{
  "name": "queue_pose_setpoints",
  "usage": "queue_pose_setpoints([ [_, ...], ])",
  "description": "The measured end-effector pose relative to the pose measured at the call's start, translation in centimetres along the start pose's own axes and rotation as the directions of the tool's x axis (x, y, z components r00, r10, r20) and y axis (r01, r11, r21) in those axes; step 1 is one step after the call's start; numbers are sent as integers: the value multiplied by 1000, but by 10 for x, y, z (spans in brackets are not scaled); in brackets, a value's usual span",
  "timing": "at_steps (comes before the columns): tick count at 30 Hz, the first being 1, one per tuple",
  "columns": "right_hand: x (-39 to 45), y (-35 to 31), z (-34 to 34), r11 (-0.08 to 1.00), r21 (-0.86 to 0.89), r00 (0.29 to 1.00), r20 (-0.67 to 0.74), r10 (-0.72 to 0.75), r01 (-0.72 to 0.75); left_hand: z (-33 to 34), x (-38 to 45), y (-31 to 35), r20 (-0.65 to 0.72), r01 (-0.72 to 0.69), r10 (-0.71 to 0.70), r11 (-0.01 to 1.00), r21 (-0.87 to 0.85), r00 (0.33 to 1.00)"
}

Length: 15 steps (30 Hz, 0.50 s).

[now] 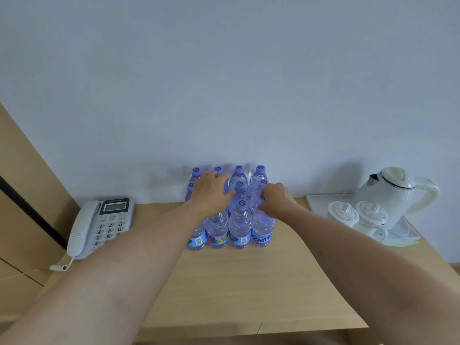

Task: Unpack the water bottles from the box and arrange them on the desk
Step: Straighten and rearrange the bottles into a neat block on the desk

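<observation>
Several clear water bottles (240,227) with purple caps and colourful labels stand upright in a tight block on the wooden desk (239,290), against the wall. My left hand (211,191) lies over the bottle tops in the left-middle of the block, with fingers curled down round a hidden bottle top and the thumb pointing right. My right hand (275,197) is curled round the top of the front right bottle (262,229), hiding its cap. No box is in view.
A grey desk phone (102,225) sits at the desk's left edge. At the right, a white tray (321,202) holds a white kettle (395,192) and two lidded cups (358,215). Bare desk surface lies in front of the bottles.
</observation>
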State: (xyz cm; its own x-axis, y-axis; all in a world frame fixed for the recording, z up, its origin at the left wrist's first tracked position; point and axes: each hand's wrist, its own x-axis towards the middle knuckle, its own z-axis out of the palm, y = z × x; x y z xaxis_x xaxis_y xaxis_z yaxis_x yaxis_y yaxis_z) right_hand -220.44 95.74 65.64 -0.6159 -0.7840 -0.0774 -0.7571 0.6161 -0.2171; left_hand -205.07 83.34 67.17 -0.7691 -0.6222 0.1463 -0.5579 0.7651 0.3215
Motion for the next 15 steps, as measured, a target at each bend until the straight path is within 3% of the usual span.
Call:
queue_pose_setpoints([
  [5,-5,-4,-7,996,-78,999,12,-35,36,-2,-1,-1,2,-3,3,1000,-2,1000],
  [10,-11,-35,-9,958,-168,954,-153,-258,232,-2,-2,-5,4,4,-4,1000,9,1000],
  [15,-13,-51,5,957,-207,979,20,-201,201,-2,-6,-16,6,26,-26,999,29,1000],
])
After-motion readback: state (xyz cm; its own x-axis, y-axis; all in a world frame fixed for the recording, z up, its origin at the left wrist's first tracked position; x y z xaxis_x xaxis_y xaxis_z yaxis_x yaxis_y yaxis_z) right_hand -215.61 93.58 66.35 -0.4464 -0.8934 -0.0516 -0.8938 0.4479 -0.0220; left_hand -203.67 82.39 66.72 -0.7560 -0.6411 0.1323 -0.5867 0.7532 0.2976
